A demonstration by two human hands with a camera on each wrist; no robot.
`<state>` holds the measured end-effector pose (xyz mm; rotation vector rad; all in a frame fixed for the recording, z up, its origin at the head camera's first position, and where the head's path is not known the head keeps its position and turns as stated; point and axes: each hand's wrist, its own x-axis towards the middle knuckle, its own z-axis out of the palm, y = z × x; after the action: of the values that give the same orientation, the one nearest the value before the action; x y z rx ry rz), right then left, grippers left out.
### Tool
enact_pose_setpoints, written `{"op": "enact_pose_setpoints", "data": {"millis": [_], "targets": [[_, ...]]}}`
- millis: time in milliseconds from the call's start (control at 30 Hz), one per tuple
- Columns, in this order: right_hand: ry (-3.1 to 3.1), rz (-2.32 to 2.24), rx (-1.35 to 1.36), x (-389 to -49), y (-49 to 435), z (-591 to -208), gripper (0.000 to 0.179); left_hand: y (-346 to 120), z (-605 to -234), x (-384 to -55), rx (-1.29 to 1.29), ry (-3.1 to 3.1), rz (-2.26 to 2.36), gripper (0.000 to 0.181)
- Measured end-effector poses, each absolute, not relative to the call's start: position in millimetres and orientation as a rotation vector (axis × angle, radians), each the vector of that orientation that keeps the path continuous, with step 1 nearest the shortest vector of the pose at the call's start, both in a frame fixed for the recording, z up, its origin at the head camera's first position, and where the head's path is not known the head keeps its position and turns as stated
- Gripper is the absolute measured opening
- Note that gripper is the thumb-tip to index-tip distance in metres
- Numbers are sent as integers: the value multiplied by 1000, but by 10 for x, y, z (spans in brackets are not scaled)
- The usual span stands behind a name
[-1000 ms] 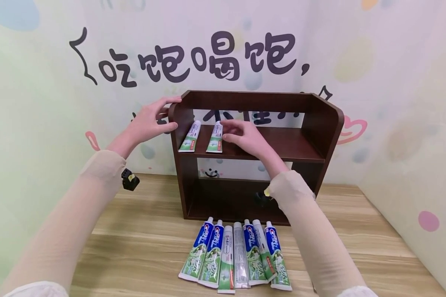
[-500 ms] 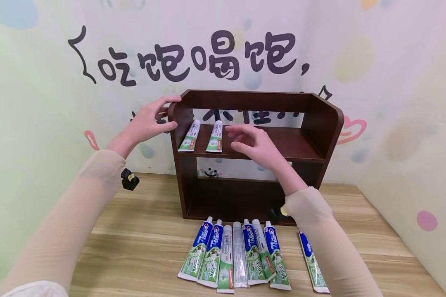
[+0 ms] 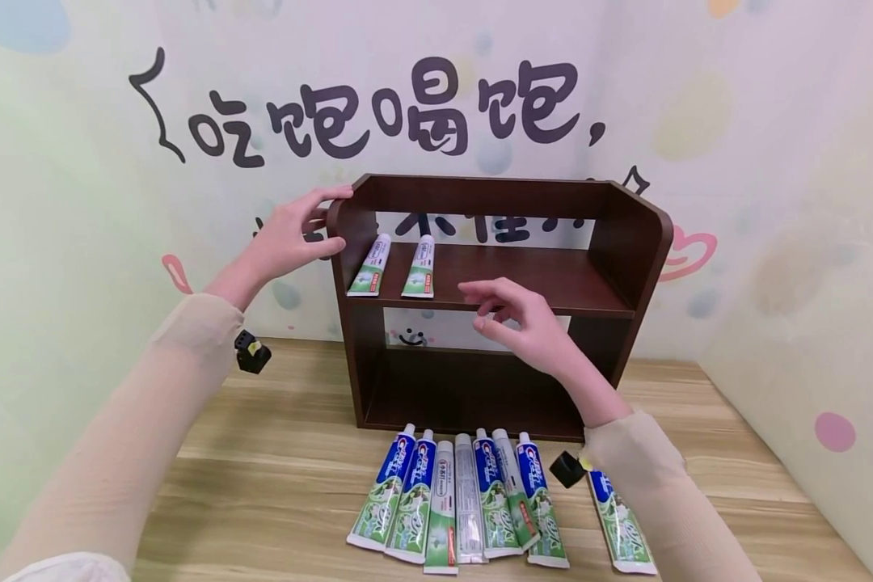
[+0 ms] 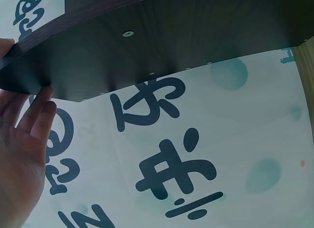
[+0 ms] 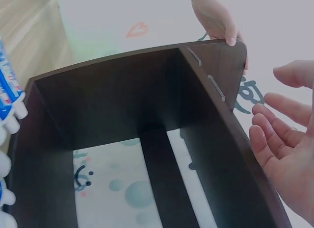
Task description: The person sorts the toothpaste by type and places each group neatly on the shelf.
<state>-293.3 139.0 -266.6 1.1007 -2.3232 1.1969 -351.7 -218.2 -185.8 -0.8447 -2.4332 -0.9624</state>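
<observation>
My left hand (image 3: 287,238) holds the upper left side panel of a dark brown two-tier shelf (image 3: 538,271), its thumb at the panel's front edge. The left wrist view has fingertips (image 4: 45,98) against that panel (image 4: 162,37). Two green-and-white toothpaste tubes lie on the upper tier: one tube (image 3: 369,267) beside the left panel, the other tube (image 3: 419,268) a short way to its right. My right hand (image 3: 527,323) hovers before the shelf, fingers loosely bent and holding nothing. In the right wrist view those fingers (image 5: 267,135) are apart from the tubes.
Several toothpaste tubes lie side by side on the wooden table (image 3: 276,469) before the shelf, among them a blue-and-green tube (image 3: 384,489) and a silver tube (image 3: 469,501). Another blue-and-green tube (image 3: 622,525) lies apart at the right. A printed wall (image 3: 742,162) stands behind.
My right hand has drawn away from the second tube on the upper tier, moving right and down toward me. The tube stays put. My left hand keeps its place on the shelf.
</observation>
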Motion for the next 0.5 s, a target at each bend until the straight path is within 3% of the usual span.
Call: {"op": "enact_pose_setpoints", "data": {"millis": [500], "targets": [[-2394, 1150, 1030, -2763, 1566, -3166, 49, -2184, -1856, -3506, -849, -2422, -970, 60]]}}
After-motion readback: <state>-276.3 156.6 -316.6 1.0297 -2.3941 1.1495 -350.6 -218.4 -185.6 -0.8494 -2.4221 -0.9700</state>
